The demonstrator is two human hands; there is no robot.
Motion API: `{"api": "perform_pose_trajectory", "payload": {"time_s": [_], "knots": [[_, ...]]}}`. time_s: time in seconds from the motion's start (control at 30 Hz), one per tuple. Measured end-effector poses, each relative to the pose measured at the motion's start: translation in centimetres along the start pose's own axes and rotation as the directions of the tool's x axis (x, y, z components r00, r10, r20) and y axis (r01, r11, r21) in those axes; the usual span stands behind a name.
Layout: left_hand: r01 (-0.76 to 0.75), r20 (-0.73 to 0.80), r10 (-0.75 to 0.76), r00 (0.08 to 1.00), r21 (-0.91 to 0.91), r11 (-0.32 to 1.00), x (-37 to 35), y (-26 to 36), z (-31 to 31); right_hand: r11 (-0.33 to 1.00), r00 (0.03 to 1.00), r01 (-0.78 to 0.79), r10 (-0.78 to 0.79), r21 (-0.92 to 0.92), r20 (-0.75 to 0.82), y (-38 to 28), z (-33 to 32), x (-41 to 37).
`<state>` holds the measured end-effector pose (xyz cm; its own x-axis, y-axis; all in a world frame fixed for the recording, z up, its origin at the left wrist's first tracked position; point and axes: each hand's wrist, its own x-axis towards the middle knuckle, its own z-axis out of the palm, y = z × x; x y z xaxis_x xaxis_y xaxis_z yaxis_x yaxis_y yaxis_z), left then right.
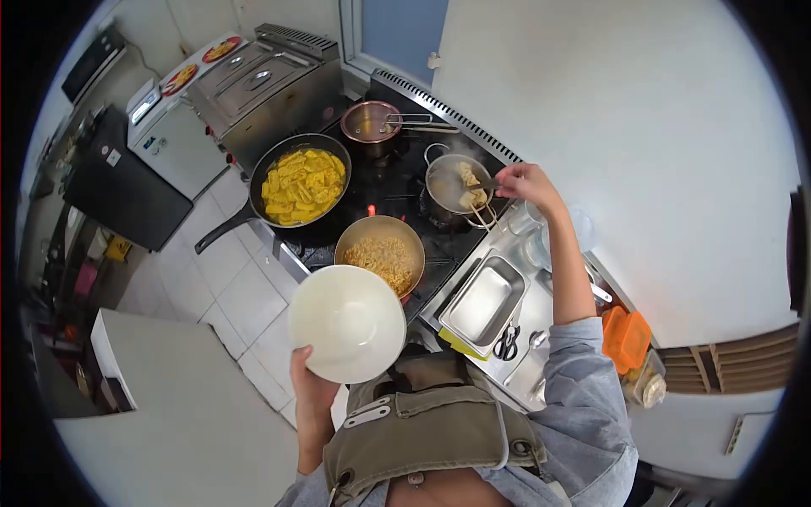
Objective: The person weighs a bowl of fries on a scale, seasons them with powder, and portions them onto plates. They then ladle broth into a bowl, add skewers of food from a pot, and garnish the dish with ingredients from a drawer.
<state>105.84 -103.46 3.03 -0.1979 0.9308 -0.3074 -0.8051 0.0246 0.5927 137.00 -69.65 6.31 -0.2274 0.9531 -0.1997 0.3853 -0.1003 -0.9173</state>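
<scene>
My left hand (311, 380) grips the edge of a white bowl (347, 324), tilted towards me with nothing in it. Over a steaming pot (441, 179), my right hand (525, 183) is closed around a slim dark utensil (486, 185), whose exact kind I cannot tell. Its tip meets pale folded food (470, 184) with thin wooden skewers (483, 215) sticking out. Just beyond the bowl is a pan of crumbly golden-brown food (379, 260), partly covered by the bowl's rim in this view.
A black frying pan (302, 145) of yellow pieces and a copper-coloured saucepan (371, 124) share the stove. To the right are a steel tray (483, 302), scissors (507, 342), a spoon (537, 340) and an orange container (626, 339). A white partition (203, 406) stands at lower left.
</scene>
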Motion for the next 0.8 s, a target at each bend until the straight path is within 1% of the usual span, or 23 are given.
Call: {"api": "perform_pose_trajectory", "payload": {"time_s": [0.03,0.07,0.1,0.13,0.17,0.23,0.27,0.33,0.37,0.4,0.47,0.5,0.57,0.6,0.67,0.73,0.8], "knots": [[0.072,0.018,-0.071,0.997,-0.035,0.997,-0.3,-0.9,0.8,0.986,0.993,0.109,-0.103,0.124,-0.052,0.9,0.0,0.4],[0.144,0.041,-0.141,0.989,-0.07,0.987,-0.4,-1.9,1.5,0.986,0.994,0.112,-0.108,0.124,-0.036,1.6,0.2,0.7],[0.169,0.04,-0.166,0.985,-0.088,0.982,-0.5,-2.9,2.0,0.98,0.965,0.19,-0.198,-0.066,-0.17,2.4,0.5,1.0],[0.16,0.031,-0.158,0.987,-0.093,0.983,-0.4,-4.0,2.2,0.936,0.909,0.235,-0.307,-0.261,-0.282,3.1,0.8,1.2],[0.187,0.033,-0.185,0.982,-0.076,0.979,-0.2,-4.9,2.4,0.916,0.876,0.282,-0.367,-0.285,-0.312,3.7,1.2,1.3],[0.239,0.052,-0.236,0.97,-0.075,0.968,0.1,-6.3,2.8,0.915,0.869,0.316,-0.385,-0.251,-0.31,4.4,1.7,1.2],[0.234,0.046,-0.231,0.972,-0.077,0.969,0.3,-7.0,2.6,0.913,0.859,0.343,-0.4,-0.22,-0.32,4.5,1.7,1.1],[0.319,0.012,-0.318,0.948,-0.043,0.947,1.0,-8.6,2.1,0.909,0.86,0.345,-0.406,-0.234,-0.307,4.8,1.3,1.4],[0.344,0.046,-0.342,0.939,-0.044,0.938,1.2,-9.1,1.6,0.927,0.874,0.321,-0.37,-0.197,-0.316,4.7,1.0,1.6],[0.342,0.046,-0.34,0.939,-0.043,0.939,1.3,-9.4,1.8,0.942,0.886,0.295,-0.332,-0.159,-0.323,4.6,0.7,1.6],[0.305,0.0,-0.305,0.952,0.058,0.951,1.4,-10.0,2.3,0.941,0.882,0.308,-0.339,-0.144,-0.328,4.9,0.2,1.7],[0.302,-0.053,-0.299,0.953,0.057,0.952,1.5,-10.2,2.5,0.951,0.88,0.302,-0.305,-0.068,-0.365,5.5,-0.2,2.0],[0.313,-0.033,-0.311,0.95,0.047,0.949,2.1,-10.8,2.5,0.949,0.875,0.307,-0.251,0.073,-0.414,6.8,-1.2,3.0],[0.327,-0.012,-0.327,0.945,0.039,0.944,2.5,-11.3,2.3,0.948,0.876,0.31,-0.255,0.073,-0.41,6.6,-1.5,2.9],[0.294,0.012,-0.295,0.955,0.036,0.955,3.6,-12.7,1.8,0.948,0.866,0.296,-0.214,0.119,-0.452,6.3,-2.0,2.6],[0.342,0.02,-0.346,0.938,0.106,0.934,4.5,-13.2,2.3,0.945,0.866,0.302,-0.22,0.121,-0.449,5.7,-2.3,2.5],[0.367,0.024,-0.372,0.928,0.118,0.923,5.3,-13.5,3.1,0.942,0.862,0.32,-0.246,0.1,-0.444,5.2,-2.6,2.5]]}}
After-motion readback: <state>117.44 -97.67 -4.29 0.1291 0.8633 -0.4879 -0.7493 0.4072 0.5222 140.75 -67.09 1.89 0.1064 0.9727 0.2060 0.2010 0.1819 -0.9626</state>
